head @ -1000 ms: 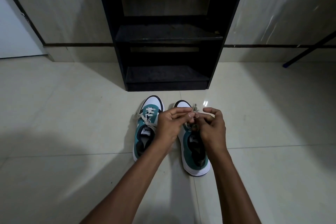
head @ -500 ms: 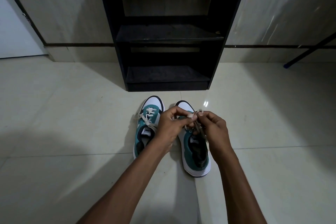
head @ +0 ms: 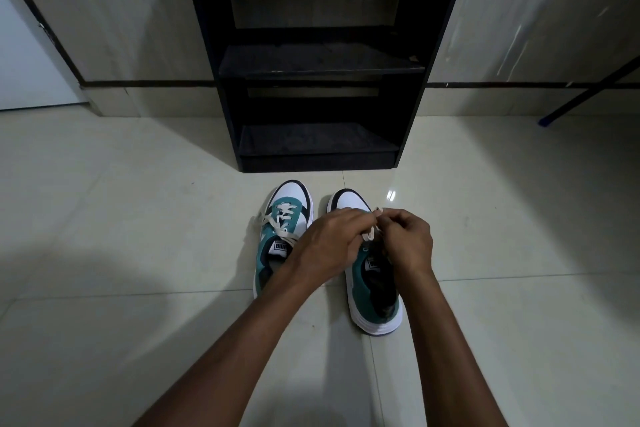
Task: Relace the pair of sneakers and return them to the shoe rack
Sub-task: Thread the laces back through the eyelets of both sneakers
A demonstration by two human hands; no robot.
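Two teal and white sneakers stand side by side on the tiled floor, toes toward the black shoe rack [head: 318, 55]. The left sneaker [head: 282, 232] has a cream lace threaded through its eyelets, with loose ends trailing to its left. Over the front of the right sneaker [head: 372, 284], my left hand [head: 330, 243] and my right hand [head: 407, 241] both pinch its cream lace [head: 370, 233]. My hands hide most of that shoe's eyelets.
The rack has two empty dark shelves, the lower one [head: 315, 142] just beyond the shoe toes. A thin dark rod with a blue tip [head: 547, 120] leans at the far right. A white door [head: 24, 62] is at the left wall.
My two hands have stayed over the right sneaker, working its lace; the fingers have shifted slightly and the lace now loops between them. The sneakers have not moved.
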